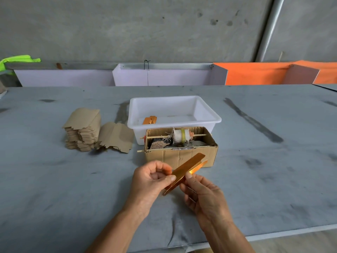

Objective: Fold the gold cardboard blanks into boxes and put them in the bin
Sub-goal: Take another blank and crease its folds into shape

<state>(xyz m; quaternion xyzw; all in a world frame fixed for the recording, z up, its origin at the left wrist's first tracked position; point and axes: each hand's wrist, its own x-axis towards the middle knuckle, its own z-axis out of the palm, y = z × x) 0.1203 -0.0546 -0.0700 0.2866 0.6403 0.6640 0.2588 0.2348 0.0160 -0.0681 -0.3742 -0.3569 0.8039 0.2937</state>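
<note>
A flat gold cardboard blank (186,170) is held tilted above the table, its far end pointing up and right toward the brown box. My left hand (151,181) pinches its near left edge between thumb and fingers. My right hand (202,196) grips it from the right with the thumb on its edge. A white plastic bin (209,115) stands behind, with a folded gold box (149,119) inside at its left. A stack of blanks (83,132), brown side up, lies to the left, with more blanks (116,136) leaning against it.
A small open corrugated box (179,156) holding a cloth-wrapped roll (179,136) on a stick stands directly in front of the bin. The grey table (54,189) has its near edge at the lower right. Purple and orange panels line the far side.
</note>
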